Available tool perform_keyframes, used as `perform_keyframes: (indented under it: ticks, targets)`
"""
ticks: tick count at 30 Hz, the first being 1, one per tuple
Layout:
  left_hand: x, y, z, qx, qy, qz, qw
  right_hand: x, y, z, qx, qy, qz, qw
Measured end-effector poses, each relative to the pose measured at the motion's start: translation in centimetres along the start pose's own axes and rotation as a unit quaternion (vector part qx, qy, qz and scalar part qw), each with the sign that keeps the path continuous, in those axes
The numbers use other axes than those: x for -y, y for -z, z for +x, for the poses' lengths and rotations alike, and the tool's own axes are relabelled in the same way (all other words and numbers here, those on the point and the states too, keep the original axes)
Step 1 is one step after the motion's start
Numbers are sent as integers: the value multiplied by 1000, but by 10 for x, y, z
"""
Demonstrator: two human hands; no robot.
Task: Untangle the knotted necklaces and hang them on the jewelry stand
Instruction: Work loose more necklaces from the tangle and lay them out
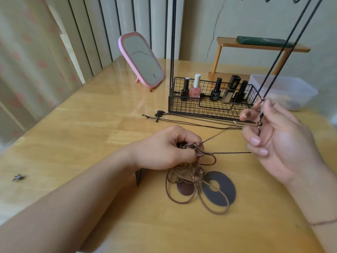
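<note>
A tangle of brown cord necklaces (pixel 189 172) lies on the wooden table (pixel 91 128), with a grey ring pendant (pixel 218 189) and a round brown pendant (pixel 185 189) among the loops. My left hand (pixel 167 148) pinches the knotted top of that tangle. My right hand (pixel 273 132) holds a thin cord with a clasp and beads (pixel 260 115); a taut brown strand (pixel 231 153) runs from the knot to it. Dark cords (pixel 284 52) rise from my right fingers out of the top of the view. The black wire jewelry stand (pixel 209 105) has an upright post (pixel 172 42).
More thin necklaces (pixel 182 120) lie flat in front of the wire basket, which holds several nail polish bottles (pixel 195 88). A pink mirror (pixel 140 59) stands at the back, beside a small wooden shelf (pixel 259 46) and a plastic box (pixel 284 92). A small dark charm (pixel 18 177) lies at left.
</note>
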State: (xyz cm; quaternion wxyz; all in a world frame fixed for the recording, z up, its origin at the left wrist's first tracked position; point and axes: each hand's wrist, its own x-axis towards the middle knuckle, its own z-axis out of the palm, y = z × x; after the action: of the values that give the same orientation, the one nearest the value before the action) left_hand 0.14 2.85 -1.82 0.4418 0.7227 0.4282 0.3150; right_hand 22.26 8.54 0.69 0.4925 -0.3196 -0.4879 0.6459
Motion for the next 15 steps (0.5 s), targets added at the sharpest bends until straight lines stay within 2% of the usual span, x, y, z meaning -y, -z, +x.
perform_keyframes:
  ticks: [4, 8, 12, 14, 15]
  targets:
    - [0, 1, -1, 27, -34, -45, 998, -2, 5, 6, -11, -100, 10, 995]
    - [5, 7, -2, 59, -75, -115, 989, -7, 7, 9, 14, -143, 37, 989]
    - [11, 5, -2, 108, -103, -224, 963, -13, 1, 7, 38, -126, 3, 991]
    - [12, 3, -1, 124, -108, -291, 942, -21, 1, 5, 37, -70, -116, 990]
    - [12, 3, -1, 127, -108, -318, 933, -25, 0, 3, 25, -10, -209, 978]
